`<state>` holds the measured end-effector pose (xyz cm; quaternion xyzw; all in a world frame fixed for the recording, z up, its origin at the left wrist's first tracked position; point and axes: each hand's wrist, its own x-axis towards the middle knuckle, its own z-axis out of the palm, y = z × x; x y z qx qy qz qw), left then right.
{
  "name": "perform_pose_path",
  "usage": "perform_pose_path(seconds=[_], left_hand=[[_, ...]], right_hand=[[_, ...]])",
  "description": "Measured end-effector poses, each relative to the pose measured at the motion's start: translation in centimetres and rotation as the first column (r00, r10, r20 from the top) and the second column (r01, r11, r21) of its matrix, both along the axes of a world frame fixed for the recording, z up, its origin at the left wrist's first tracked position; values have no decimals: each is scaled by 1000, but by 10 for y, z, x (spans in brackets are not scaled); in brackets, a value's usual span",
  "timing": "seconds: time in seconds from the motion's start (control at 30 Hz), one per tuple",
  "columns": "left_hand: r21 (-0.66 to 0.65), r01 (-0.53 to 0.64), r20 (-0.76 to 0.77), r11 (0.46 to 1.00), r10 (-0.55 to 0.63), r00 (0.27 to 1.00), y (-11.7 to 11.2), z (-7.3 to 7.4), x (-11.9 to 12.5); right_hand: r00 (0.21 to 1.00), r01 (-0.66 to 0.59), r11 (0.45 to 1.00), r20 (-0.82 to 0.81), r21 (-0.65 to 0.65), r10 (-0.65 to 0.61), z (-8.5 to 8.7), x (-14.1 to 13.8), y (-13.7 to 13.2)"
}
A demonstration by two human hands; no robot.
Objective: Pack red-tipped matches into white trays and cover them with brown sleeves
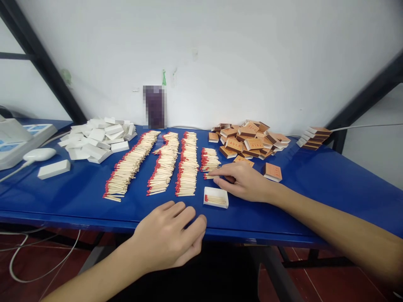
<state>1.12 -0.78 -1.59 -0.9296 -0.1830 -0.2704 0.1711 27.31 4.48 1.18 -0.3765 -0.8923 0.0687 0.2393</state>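
Note:
My right hand [241, 178] reaches in from the right, its index finger and thumb closed on a few loose matches [208, 176] lying on the table. Directly below those fingers sits a white open matchbox tray [216, 204] with a layer of red-tipped matches inside. A short row of matches [210, 159] lies just beyond my fingertips. My left hand [173, 235] rests at the table's front edge, fingers curled in and nothing visible in them; its palm side is hidden. Three long rows of matches [186, 167] stretch away from me, left of the short row.
White trays [97, 140] are heaped at the back left, with one lying apart [54, 169]. Orange matchbox sleeves [248, 138] form a pile behind my right hand. A single matchbox [272, 172] and a stack of boxes [315, 137] are further right. A power strip [28, 144] lies left.

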Motion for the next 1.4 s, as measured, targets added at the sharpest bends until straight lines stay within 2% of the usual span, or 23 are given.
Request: perform_pose_path(seconds=[0.5,0.73,1.0,1.4], left_hand=[[4,5,-6,1000,-5,1000,0,0,0],[3,6,-2,1000,-6,1000,1,0,0],[0,7,-7,1000,-7,1000,1,1,0],[-7,1,-11,1000,-1,1000,-1,0,0]], right_hand=[[1000,2,999,-28,-32,-3,2,-1,-1],[998,56,997,16,-60,-55,1,-1,2],[991,121,988,-53,-97,-127,-4,-1,7],[995,76,987,-47,-138,-84,-3,1,4]])
